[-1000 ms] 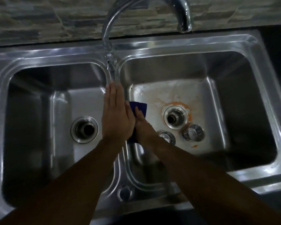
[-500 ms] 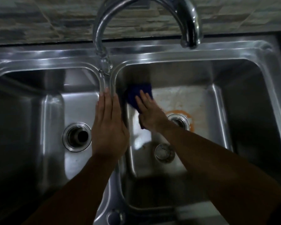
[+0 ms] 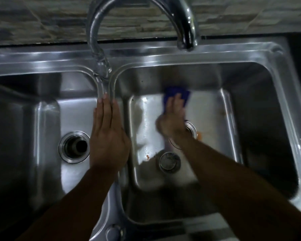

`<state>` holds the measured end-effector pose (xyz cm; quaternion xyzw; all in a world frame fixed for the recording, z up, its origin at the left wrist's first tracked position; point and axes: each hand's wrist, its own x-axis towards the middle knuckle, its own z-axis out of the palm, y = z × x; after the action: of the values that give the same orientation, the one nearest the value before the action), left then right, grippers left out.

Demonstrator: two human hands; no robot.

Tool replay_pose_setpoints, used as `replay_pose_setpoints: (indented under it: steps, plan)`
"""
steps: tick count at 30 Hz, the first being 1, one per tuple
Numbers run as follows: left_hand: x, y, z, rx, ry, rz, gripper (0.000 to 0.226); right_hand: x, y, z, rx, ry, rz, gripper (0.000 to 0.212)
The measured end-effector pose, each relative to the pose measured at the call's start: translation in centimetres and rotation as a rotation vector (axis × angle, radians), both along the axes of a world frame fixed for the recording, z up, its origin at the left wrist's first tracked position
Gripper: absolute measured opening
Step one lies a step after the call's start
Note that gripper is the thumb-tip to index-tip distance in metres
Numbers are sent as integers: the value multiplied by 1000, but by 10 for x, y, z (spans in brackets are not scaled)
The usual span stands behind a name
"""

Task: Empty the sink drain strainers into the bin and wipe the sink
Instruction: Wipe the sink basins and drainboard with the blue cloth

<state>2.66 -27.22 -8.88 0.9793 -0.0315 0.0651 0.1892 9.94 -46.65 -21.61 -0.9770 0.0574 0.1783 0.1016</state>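
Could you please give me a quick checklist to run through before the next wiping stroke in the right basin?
1. Right hand pressing the dark blue cloth flat: ok.
2. Left hand braced on the steel divider: ok.
3. Round metal strainer clear of the cloth's path: ok.
4. Orange residue by the right drain wiped away: not ok.
5. Chrome curved tap off: ok, no water visible.

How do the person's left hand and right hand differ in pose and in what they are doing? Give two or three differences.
The left hand lies flat and empty on the sink divider; the right hand presses a blue cloth on the right basin's floor. The left looks sharp, the right blurred. Both point toward the tap.
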Motion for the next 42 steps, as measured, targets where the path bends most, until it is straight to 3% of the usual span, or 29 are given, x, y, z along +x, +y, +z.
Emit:
replay_pose_setpoints:
  steps: [4,6,8,12,15,18,21,24,29,34,36,39,42]
  plan:
    - [-1,0,0,13,11,12,60,-15,68,-10,134,53,495,73]
    - [-1,0,-1,11,7,7,59,-7,42,-10,217,60,598,78]
    - [0,1,-2,6,-14,2,59,-8,-3,-11,117,55,630,85]
    - [0,1,-2,9,-14,8,59,-6,-118,-11,-148,100,413,71]
    - [0,1,-2,11,1,5,59,2,-182,4,-230,163,199,74]
    - [0,1,-3,11,4,6,59,15,-168,18,-193,153,-115,85]
    - [-1,1,-3,14,3,-3,58,33,-107,25,-66,99,-352,72]
    - [-1,1,-3,9,1,1,57,30,-58,29,20,35,-291,71]
    - [-1,0,-3,8,-9,7,56,-5,-36,29,207,-21,66,67]
    - [-1,-1,-1,10,-4,10,58,-9,-49,19,68,-91,103,70]
    - [-1,0,-2,21,1,11,58,-16,-44,14,129,-130,42,68]
    - [-1,0,-2,14,9,12,57,-12,-33,17,372,-251,-199,60]
    - [0,1,-2,7,9,5,57,2,-18,33,623,-435,-732,53]
